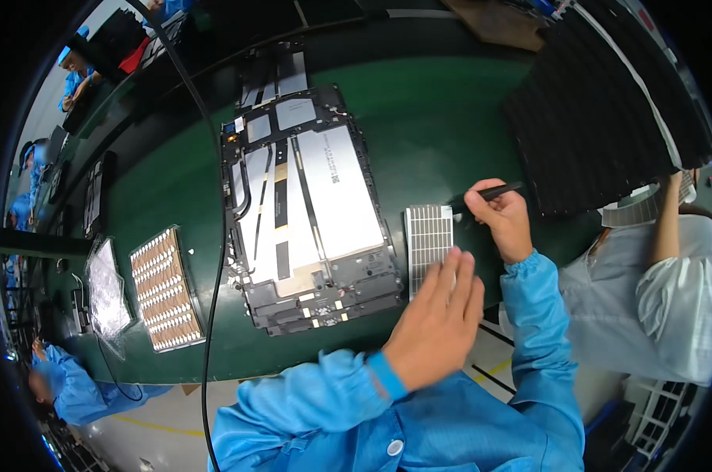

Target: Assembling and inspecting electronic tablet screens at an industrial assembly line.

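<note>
A sheet of small pale grey rectangular pieces [430, 236] in a grid lies near the table's front edge. My left hand [438, 315] rests over its lower part, fingers stretched out, holding nothing I can see. My right hand [504, 224] is closed on slim black tweezers [499, 190], whose tip points left to the sheet's upper right corner. To the left of the sheet lies an opened device chassis [324, 189], with silver battery panels and black cables along it. Part of the sheet is hidden under my left hand.
Left on the green table [442, 102] lie a sheet of brown-and-white pieces [167, 287] and a clear plastic-wrapped sheet [108, 295]. A black cable [214, 315] hangs before the chassis. Tall black stacked trays [599, 118] stand right, beside a person in white [639, 291].
</note>
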Demonstrator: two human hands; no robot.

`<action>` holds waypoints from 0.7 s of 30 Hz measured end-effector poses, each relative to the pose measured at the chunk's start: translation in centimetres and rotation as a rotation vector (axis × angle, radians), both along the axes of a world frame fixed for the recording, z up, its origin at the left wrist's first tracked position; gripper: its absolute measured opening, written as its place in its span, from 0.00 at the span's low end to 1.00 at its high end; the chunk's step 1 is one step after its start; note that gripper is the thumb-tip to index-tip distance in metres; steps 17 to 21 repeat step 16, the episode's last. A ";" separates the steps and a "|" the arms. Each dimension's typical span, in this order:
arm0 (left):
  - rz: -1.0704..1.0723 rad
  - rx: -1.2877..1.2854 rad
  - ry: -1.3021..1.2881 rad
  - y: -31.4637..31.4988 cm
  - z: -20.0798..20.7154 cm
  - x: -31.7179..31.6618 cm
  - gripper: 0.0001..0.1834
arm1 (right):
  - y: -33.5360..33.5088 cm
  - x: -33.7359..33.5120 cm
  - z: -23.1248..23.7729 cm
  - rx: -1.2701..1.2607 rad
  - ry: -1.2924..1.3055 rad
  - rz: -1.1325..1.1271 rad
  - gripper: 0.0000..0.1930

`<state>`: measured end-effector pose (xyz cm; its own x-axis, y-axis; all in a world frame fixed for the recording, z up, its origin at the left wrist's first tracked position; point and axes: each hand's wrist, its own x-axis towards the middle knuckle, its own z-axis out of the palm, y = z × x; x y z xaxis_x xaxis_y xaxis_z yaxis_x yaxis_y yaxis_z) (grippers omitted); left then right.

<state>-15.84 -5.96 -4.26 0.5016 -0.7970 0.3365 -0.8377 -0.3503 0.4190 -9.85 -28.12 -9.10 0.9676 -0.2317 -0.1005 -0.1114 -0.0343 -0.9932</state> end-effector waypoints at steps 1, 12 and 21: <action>0.100 0.071 -0.022 -1.5 -1.7 0.6 0.25 | -0.1 0.4 -0.3 0.020 0.008 0.032 0.15; 0.309 0.185 0.062 -4.0 -6.2 1.8 0.29 | -0.1 1.8 -1.4 0.049 0.028 0.070 0.12; 0.302 0.221 0.069 -4.1 -6.0 2.0 0.29 | -0.3 1.7 -1.8 0.059 0.007 0.086 0.13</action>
